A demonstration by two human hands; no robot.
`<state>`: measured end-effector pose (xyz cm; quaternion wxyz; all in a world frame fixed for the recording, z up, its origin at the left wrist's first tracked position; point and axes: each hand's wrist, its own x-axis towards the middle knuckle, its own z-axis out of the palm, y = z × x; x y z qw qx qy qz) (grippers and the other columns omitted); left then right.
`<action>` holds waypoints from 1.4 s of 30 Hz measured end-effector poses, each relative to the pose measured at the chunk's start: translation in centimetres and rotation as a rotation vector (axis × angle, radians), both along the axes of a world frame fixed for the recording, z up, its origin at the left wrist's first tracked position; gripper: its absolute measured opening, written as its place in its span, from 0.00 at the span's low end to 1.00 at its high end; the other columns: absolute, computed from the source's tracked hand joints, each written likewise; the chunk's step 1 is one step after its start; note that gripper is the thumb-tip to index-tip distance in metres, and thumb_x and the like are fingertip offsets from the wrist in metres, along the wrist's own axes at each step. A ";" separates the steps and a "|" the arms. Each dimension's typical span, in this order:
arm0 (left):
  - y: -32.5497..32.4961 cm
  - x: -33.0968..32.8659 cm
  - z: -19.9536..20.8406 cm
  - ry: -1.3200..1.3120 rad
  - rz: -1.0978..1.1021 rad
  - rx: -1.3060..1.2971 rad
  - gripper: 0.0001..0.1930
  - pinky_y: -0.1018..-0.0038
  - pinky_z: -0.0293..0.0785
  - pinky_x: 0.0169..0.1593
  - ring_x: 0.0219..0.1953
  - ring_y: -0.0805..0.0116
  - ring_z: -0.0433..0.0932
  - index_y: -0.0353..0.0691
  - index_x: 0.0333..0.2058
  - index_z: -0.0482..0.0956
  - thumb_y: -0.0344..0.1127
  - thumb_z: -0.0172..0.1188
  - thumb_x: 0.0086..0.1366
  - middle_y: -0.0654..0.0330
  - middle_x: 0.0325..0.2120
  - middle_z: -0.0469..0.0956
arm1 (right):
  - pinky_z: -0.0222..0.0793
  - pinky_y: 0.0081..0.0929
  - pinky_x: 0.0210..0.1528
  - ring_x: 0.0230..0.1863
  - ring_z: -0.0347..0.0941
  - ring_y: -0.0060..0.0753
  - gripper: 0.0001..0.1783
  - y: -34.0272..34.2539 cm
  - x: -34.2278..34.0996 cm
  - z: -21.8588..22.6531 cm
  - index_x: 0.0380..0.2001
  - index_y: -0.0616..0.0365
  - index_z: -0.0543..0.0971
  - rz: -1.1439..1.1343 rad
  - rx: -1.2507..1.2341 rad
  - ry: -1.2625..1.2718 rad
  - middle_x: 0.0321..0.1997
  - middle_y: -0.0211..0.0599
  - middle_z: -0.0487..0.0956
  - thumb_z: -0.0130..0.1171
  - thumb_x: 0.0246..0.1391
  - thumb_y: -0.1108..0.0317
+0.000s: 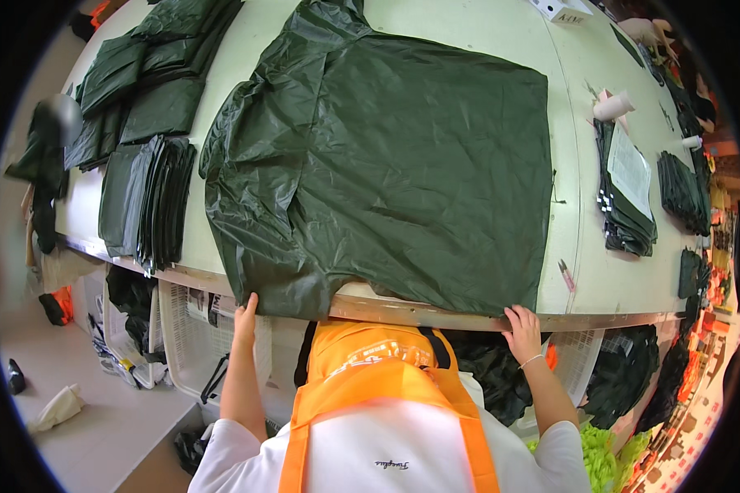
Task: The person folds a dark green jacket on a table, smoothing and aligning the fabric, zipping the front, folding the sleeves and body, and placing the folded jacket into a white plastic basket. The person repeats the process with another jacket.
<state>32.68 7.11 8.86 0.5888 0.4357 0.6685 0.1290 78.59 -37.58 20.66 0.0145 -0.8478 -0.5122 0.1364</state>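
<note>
A dark green raincoat (427, 172) of thin, shiny, wrinkled fabric lies spread over the pale table. Its hood points to the far side, and one sleeve comes down on the left toward the front edge. At the end of that sleeve, my left hand (245, 320) pinches the fabric, its thumb and fingertips at the cuff. The near right corner of the coat is between the fingers of my right hand (523, 335), right at the table edge. Both my forearms reach up from below, and part of each grip is hidden under the fabric.
Folded dark green garments are stacked on the left (148, 197) and far left. On the right lie another bundle (625, 193) with a paper on it, a white thread cone (613, 106) and small snips (566, 275). White plastic crates (185, 345) stand under the table (563, 164).
</note>
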 end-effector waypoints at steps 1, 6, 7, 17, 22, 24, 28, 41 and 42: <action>-0.2 -0.3 0.9 0.016 -0.001 0.109 0.25 0.74 0.66 0.48 0.42 0.69 0.72 0.26 0.42 0.77 0.47 0.61 0.60 0.56 0.39 0.77 | 0.58 0.42 0.55 0.54 0.63 0.46 0.31 -1.0 0.2 -0.5 0.47 0.54 0.70 -0.039 0.002 0.029 0.51 0.39 0.69 0.67 0.35 0.72; 0.1 -3.8 8.8 0.117 0.141 -0.039 0.20 0.77 0.68 0.35 0.28 0.73 0.74 0.32 0.33 0.79 0.49 0.60 0.61 0.61 0.28 0.78 | 0.61 0.39 0.49 0.47 0.66 0.45 0.14 -2.8 0.7 -0.8 0.27 0.55 0.70 0.103 -0.004 0.200 0.37 0.38 0.72 0.61 0.32 0.77; 0.3 -4.9 9.6 0.104 0.117 -0.031 0.20 0.79 0.66 0.32 0.26 0.74 0.73 0.34 0.30 0.78 0.49 0.60 0.61 0.62 0.26 0.78 | 0.63 0.40 0.46 0.45 0.67 0.46 0.12 -2.8 1.0 0.0 0.23 0.56 0.69 0.063 0.118 0.318 0.36 0.39 0.72 0.58 0.30 0.77; 14.9 17.7 24.8 -0.560 0.162 0.465 0.27 0.74 0.66 0.52 0.42 0.69 0.75 0.33 0.42 0.77 0.56 0.47 0.67 0.57 0.38 0.79 | 0.64 0.20 0.49 0.43 0.69 0.24 0.25 5.1 22.3 2.7 0.53 0.62 0.69 -0.782 0.776 0.645 0.43 0.32 0.74 0.61 0.54 0.64; 22.0 14.5 15.0 -0.143 -0.210 0.792 0.24 0.71 0.65 0.52 0.46 0.66 0.74 0.35 0.45 0.78 0.51 0.45 0.68 0.57 0.41 0.80 | 0.64 0.22 0.43 0.47 0.69 0.25 0.36 5.4 26.2 -4.1 0.57 0.58 0.66 -1.038 0.575 0.722 0.53 0.31 0.72 0.56 0.54 0.42; 20.5 11.6 8.3 -0.139 -0.240 0.690 0.21 0.73 0.67 0.53 0.47 0.68 0.74 0.33 0.49 0.74 0.41 0.56 0.62 0.56 0.42 0.78 | 0.64 0.21 0.41 0.45 0.69 0.23 0.32 3.7 25.1 -7.1 0.52 0.57 0.72 -1.058 0.508 0.831 0.49 0.28 0.74 0.56 0.54 0.43; 17.6 12.1 6.0 0.169 -0.286 1.099 0.30 0.70 0.70 0.47 0.41 0.59 0.76 0.32 0.51 0.71 0.41 0.66 0.52 0.51 0.40 0.76 | 0.64 0.21 0.41 0.43 0.70 0.20 0.26 1.3 22.5 -8.8 0.45 0.56 0.76 -1.176 0.413 0.708 0.44 0.26 0.77 0.56 0.55 0.45; 17.7 10.8 5.5 0.647 -0.652 0.965 0.13 0.54 0.69 0.32 0.35 0.43 0.76 0.42 0.37 0.66 0.44 0.55 0.63 0.47 0.28 0.78 | 0.61 0.31 0.30 0.24 0.64 0.32 0.17 -0.3 19.4 -8.1 0.27 0.62 0.75 -0.946 0.357 0.256 0.22 0.38 0.74 0.61 0.52 0.57; 17.3 10.7 5.4 0.751 -0.670 1.001 0.14 0.54 0.69 0.32 0.31 0.44 0.77 0.43 0.36 0.66 0.44 0.56 0.62 0.50 0.26 0.78 | 0.60 0.34 0.28 0.22 0.62 0.34 0.18 0.8 18.8 -8.2 0.25 0.63 0.74 -0.896 0.262 0.114 0.18 0.41 0.72 0.62 0.50 0.56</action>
